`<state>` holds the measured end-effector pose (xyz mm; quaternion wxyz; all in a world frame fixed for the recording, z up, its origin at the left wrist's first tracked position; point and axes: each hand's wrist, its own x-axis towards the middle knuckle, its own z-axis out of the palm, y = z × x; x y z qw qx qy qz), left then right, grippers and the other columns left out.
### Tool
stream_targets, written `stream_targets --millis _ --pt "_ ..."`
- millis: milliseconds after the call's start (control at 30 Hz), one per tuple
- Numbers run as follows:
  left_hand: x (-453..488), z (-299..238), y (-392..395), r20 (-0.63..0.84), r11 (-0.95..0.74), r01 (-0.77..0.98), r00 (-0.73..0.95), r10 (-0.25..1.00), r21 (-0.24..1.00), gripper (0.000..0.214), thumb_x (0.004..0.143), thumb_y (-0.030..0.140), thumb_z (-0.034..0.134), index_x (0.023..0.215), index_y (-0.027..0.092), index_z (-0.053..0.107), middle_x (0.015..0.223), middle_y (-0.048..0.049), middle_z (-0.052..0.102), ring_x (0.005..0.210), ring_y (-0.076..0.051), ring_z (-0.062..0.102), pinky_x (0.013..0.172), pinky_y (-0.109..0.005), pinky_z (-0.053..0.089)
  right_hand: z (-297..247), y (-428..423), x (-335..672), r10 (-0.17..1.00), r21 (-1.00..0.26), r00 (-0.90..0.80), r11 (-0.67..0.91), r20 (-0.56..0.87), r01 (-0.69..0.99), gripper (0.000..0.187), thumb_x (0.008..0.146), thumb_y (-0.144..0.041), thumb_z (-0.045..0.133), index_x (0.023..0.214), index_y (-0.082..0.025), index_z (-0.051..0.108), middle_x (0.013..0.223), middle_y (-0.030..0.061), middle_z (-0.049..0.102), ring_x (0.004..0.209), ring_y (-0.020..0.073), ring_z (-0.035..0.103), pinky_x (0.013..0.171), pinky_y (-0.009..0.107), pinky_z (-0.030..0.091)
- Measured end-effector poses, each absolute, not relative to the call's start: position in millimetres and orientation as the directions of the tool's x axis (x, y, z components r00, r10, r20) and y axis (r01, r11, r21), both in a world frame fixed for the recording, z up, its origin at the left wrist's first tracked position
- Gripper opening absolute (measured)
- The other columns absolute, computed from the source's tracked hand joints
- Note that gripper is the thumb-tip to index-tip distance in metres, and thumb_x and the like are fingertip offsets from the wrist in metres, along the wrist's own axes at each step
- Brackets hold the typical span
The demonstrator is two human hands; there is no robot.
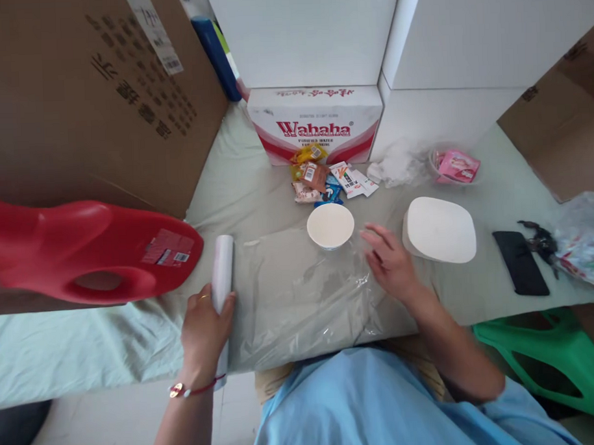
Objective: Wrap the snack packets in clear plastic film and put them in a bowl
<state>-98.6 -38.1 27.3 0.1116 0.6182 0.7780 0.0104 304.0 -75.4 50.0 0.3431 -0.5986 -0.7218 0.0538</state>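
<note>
My left hand point(206, 326) is wrapped round a white roll of cling film point(222, 267), which lies lengthwise at the left of my working spot. From it, a clear sheet of film point(284, 288) spreads wrinkled to the right over the cloth. A white bowl point(331, 226) stands at the far edge of that sheet. Just right of the bowl, my right hand point(388, 261) hovers with its fingers loosely apart and nothing visible in them. Beyond that hand sits a white lidded container point(439, 230).
A large red jug point(131, 222) lies at the left beside a cardboard box point(102, 93). Snack packets point(315, 176) lie before a Wahaha carton point(317, 124). A phone point(520, 262), keys point(541, 240) and a pink packet point(458, 165) are right. A green stool point(540, 357) stands below.
</note>
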Motion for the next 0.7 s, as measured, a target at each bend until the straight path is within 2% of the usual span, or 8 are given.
stream_targets --millis 67,167,233,333,467,533,600,700 --pt "-98 28 -39 -0.162 0.224 0.962 -0.2 0.966 0.153 0.075 0.096 0.057 0.035 0.146 0.005 0.054 0.128 -0.0259 0.064 0.116 -0.041 0.067 0.095 -0.051 0.058 40 -55 285 0.93 -0.484 -0.146 0.304 0.336 0.821 0.046 0.102 -0.015 0.051 0.145 -0.025 0.061 0.158 0.0141 0.055 0.119 0.0241 0.069 0.089 0.036 0.062" --pt "-99 29 -39 -0.167 0.221 0.962 -0.194 0.967 0.159 0.075 0.096 0.058 0.034 0.146 0.005 0.053 0.126 -0.0253 0.064 0.116 -0.041 0.067 0.095 -0.051 0.057 29 -39 277 0.939 -0.476 -0.229 0.328 0.256 0.816 0.032 0.101 -0.011 0.05 0.121 -0.021 0.073 0.132 0.0138 0.072 0.11 0.0247 0.071 0.088 0.036 0.06" --pt "-99 29 -39 -0.17 0.219 0.963 -0.192 0.967 0.157 0.075 0.096 0.059 0.032 0.145 0.006 0.054 0.125 -0.0247 0.064 0.115 -0.041 0.067 0.095 -0.051 0.057 33 -41 284 0.921 -0.494 -0.216 0.36 0.325 0.791 0.027 0.103 -0.013 0.048 0.11 -0.02 0.073 0.114 0.0121 0.075 0.104 0.0236 0.071 0.091 0.036 0.059" --pt "-100 30 -39 -0.181 0.207 0.967 -0.179 0.967 0.149 0.077 0.096 0.061 0.029 0.144 0.006 0.054 0.125 -0.0254 0.063 0.117 -0.042 0.066 0.097 -0.052 0.056 56 -61 311 0.859 -0.515 -0.051 0.352 0.51 0.781 0.022 0.106 -0.018 0.05 0.113 -0.022 0.07 0.115 0.0105 0.073 0.108 0.0216 0.069 0.092 0.035 0.057" --pt "-102 31 -37 -0.204 0.207 0.967 -0.175 0.963 0.15 0.079 0.094 0.063 0.028 0.144 0.008 0.054 0.123 -0.0239 0.063 0.116 -0.043 0.064 0.096 -0.053 0.057 93 -97 389 0.647 -0.429 0.326 0.003 0.689 0.903 0.017 0.102 -0.034 0.061 0.106 -0.02 0.07 0.129 0.0164 0.064 0.11 0.0265 0.065 0.074 0.035 0.054" --pt "-103 32 -36 -0.203 0.217 0.965 -0.186 0.961 0.144 0.079 0.093 0.066 0.027 0.144 0.012 0.054 0.118 -0.0208 0.064 0.114 -0.042 0.065 0.096 -0.053 0.058 102 -109 445 0.532 -0.364 0.421 -0.215 0.734 0.906 0.026 0.101 -0.04 0.06 0.101 -0.017 0.071 0.115 0.0187 0.067 0.099 0.0283 0.066 0.073 0.038 0.052" --pt "-103 32 -34 -0.212 0.234 0.964 -0.204 0.956 0.127 0.082 0.092 0.071 0.023 0.144 0.016 0.055 0.115 -0.0189 0.064 0.112 -0.041 0.065 0.096 -0.052 0.059 105 -110 507 0.524 -0.301 0.47 -0.377 0.71 0.876 0.032 0.101 -0.041 0.058 0.104 -0.014 0.075 0.101 0.0198 0.068 0.095 0.0305 0.065 0.08 0.043 0.05" --pt "-98 36 -33 -0.235 0.256 0.961 -0.227 0.945 0.1 0.09 0.09 0.079 0.015 0.145 0.02 0.054 0.113 -0.0178 0.064 0.111 -0.042 0.066 0.095 -0.053 0.059 112 -79 598 0.523 -0.248 0.506 -0.486 0.686 0.838 0.043 0.098 -0.046 0.059 0.111 -0.009 0.077 0.102 0.026 0.069 0.091 0.033 0.064 0.083 0.048 0.048"
